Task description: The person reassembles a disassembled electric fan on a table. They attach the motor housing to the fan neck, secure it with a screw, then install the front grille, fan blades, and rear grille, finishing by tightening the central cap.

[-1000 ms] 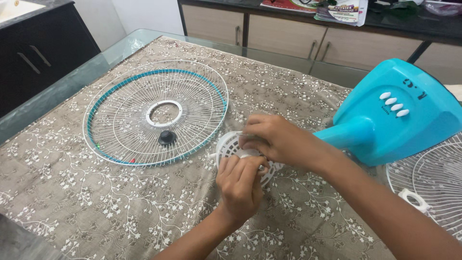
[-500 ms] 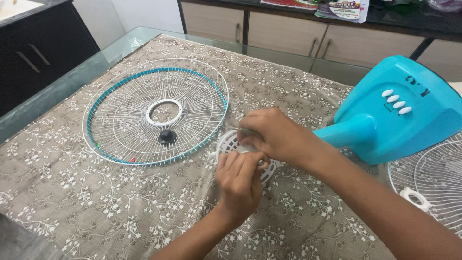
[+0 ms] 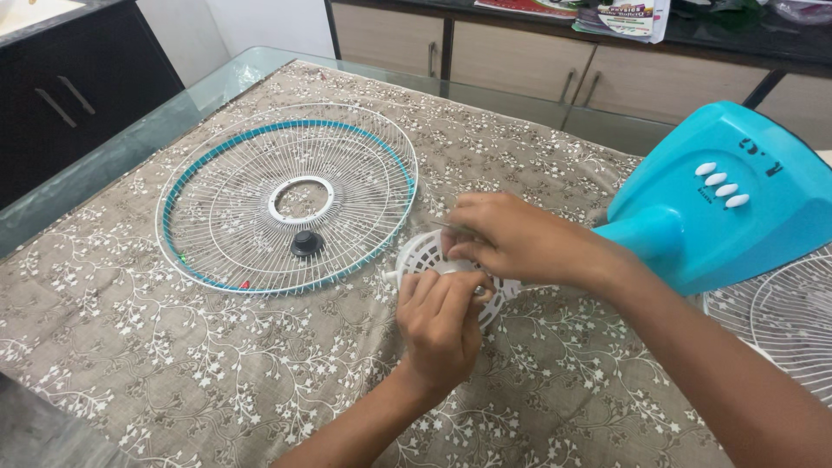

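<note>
A small round white plastic vented housing [image 3: 425,256] lies on the surface near the middle, partly covered by both hands. The left hand [image 3: 442,325] is curled closed over the near edge of the housing, its fingertips pinching a small part that is too hidden to identify. The right hand [image 3: 507,238] reaches across from the right and rests on the far side of the housing, fingers closed around a thin grey metal tool [image 3: 451,227] whose tip pokes out to the left of the knuckles. Just left of the housing, almost touching it, lies a large round white wire fan guard with a teal rim band [image 3: 286,199], lying flat, with a small black round knob [image 3: 306,243] resting on its wires below the centre ring. To the right of the housing, a bright turquoise plastic fan base with four white oval buttons [image 3: 728,195] lies tipped on its side, its neck pointing toward the hands. Beyond it, at the right edge, part of a second white wire guard [image 3: 780,316] shows. All rest on a brown cloth with white floral print [image 3: 217,364] covering the glass-topped surface [image 3: 173,113].
</note>
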